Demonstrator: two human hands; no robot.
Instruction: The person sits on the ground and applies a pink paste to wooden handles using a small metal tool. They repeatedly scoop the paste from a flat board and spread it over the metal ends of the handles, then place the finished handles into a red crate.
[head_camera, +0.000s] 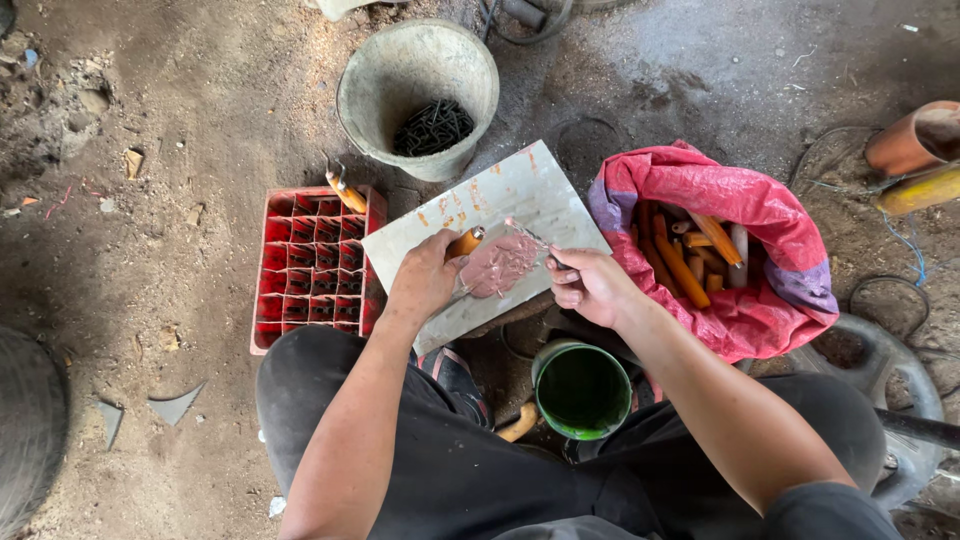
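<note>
Pinkish putty (498, 265) looks soft and sticky; left hand (425, 282) grips an orange handle (464, 242), right hand (590, 285) pinches a thin scraper (527, 234).

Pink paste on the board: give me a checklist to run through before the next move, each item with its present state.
1. Pink paste sits on the grey board, away from its edges: ok.
2. Left hand closed around the orange handle: ok.
3. Right hand holds the thin tool with its tip at the paste: ok.
4. Board steady on its support: cannot tell, the underside is hidden.
5. Green can stands upright between the knees, below the board: ok.
6. Red crate has free compartments; one orange piece lies at its far corner: ok.
</note>
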